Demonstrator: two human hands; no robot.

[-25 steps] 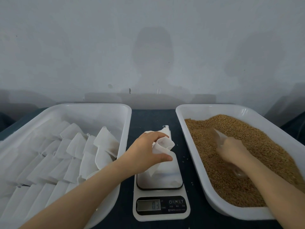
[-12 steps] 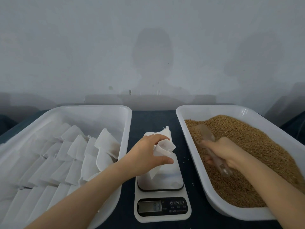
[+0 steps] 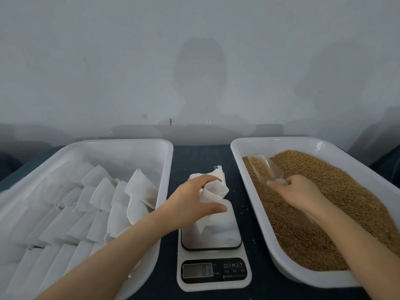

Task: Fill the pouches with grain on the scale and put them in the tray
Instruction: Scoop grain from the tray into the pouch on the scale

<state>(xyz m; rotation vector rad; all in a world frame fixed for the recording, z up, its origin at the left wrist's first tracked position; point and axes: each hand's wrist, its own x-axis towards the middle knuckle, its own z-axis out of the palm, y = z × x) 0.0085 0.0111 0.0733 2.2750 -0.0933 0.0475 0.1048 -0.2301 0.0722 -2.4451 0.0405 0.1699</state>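
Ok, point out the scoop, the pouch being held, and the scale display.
scoop (image 3: 265, 169): head view, on its clear bowl.
pouch (image 3: 216, 191): head view, folded open mouth.
scale display (image 3: 198, 270): head view, screen centre.

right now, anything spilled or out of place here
A few stray grains lie on the dark table between the scale and the grain tray, spilled outside it. Nothing else stands out.

scale (image 3: 213, 255) display (image 3: 197, 270) reads 03; its buttons (image 3: 233, 265) show m, t.
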